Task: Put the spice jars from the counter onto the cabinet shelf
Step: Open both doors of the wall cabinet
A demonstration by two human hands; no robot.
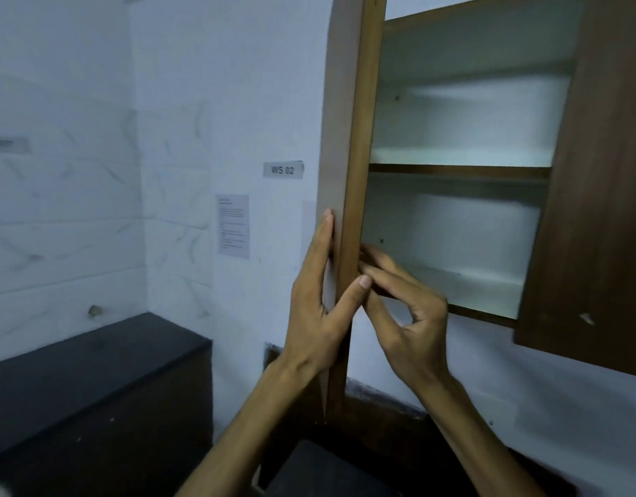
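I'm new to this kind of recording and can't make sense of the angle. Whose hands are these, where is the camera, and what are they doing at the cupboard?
There is no machine here. A person wears a wide-angle camera on the head, so this single picture looks forward and down along their own arms.

The left hand lies with straight fingers along the outer face of the open cabinet door, thumb across its edge. The right hand curls its fingers at the inner side of that same edge; whether it truly grips is hard to tell. It holds nothing else.

Inside the cabinet, the upper shelf and the lower shelf show no jars. A second door stands open on the right.

On the left is a dark counter. On the wall hang a label reading WS 02 and a printed sheet. No spice jars are visible.
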